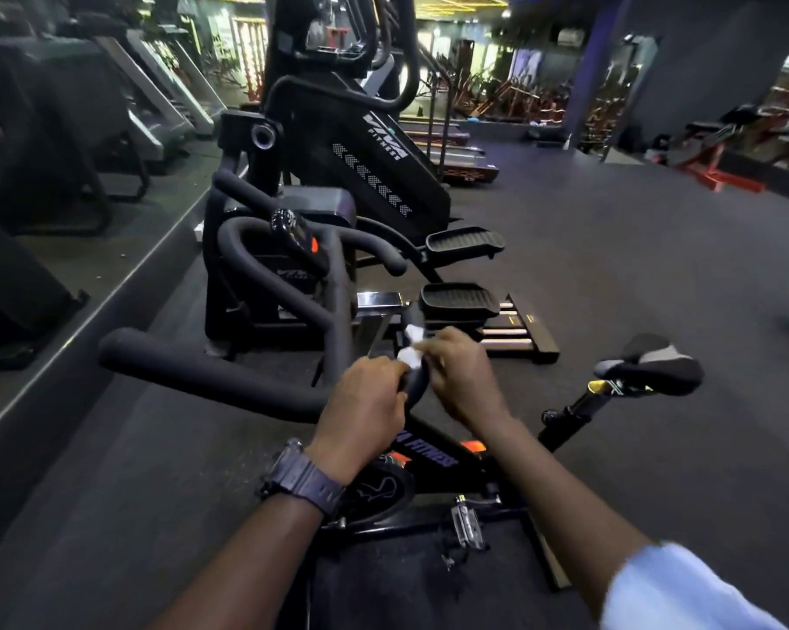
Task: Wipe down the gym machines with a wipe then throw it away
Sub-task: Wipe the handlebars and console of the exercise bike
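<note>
- Padded handlebar (211, 377) of the exercise bike (433, 461) runs from near left toward centre.
- Left hand (365, 397), wristwatch (302, 477) below it, curls around the handlebar's right end.
- White wipe (410, 347) lies on that end, pinched by the blurred right hand (463, 379).
- Saddle (651, 366) sits right.

Wipe (410, 352): white. Handlebar (211, 377): matte black. Bike frame (433, 456): black, orange accents, purple lettering. Saddle (651, 366): black with grey panel. Wristwatch (299, 477): dark grey. Sleeve (674, 588): pale blue. Floor (633, 266): dark grey.
</note>
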`<action>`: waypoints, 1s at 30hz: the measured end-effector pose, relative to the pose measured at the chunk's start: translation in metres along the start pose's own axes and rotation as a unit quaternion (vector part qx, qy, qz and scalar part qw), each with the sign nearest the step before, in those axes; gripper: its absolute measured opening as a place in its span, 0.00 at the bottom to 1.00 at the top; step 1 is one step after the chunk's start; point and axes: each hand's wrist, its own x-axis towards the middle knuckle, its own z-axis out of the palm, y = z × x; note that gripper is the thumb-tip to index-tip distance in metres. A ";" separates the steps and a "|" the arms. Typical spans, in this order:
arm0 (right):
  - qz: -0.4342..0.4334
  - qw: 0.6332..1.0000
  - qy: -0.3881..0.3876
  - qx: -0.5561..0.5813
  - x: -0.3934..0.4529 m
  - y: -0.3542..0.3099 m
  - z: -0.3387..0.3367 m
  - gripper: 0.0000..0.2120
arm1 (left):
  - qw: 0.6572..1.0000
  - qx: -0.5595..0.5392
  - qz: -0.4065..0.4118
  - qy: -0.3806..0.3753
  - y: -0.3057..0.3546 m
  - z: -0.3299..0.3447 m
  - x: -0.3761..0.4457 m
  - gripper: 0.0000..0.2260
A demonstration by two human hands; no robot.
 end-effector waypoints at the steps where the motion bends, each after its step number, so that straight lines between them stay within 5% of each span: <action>1: -0.022 1.000 -0.017 0.008 -0.013 -0.001 -0.003 0.14 | 1.000 -0.011 -0.009 0.008 0.002 0.003 0.002 0.11; 10: -0.024 0.999 -0.016 0.043 0.048 0.036 0.005 0.12 | 0.984 -0.042 -0.168 0.040 0.024 0.021 0.038 0.15; 15: -0.104 0.980 -0.058 0.159 0.003 0.056 -0.004 0.13 | 0.952 -0.119 -0.266 0.096 0.039 0.033 0.060 0.17; 18: -0.058 0.986 -0.023 0.157 0.048 0.066 0.005 0.10 | 0.929 -0.160 -0.307 0.131 0.052 0.032 0.070 0.13; 25: -0.057 0.973 -0.043 0.220 0.023 0.066 0.005 0.11 | 0.904 -0.184 -0.338 0.186 0.050 0.048 0.065 0.15; 30: 0.033 0.980 -0.025 0.193 0.031 0.053 0.008 0.10 | 0.892 -0.242 -0.324 0.201 0.052 0.055 0.066 0.13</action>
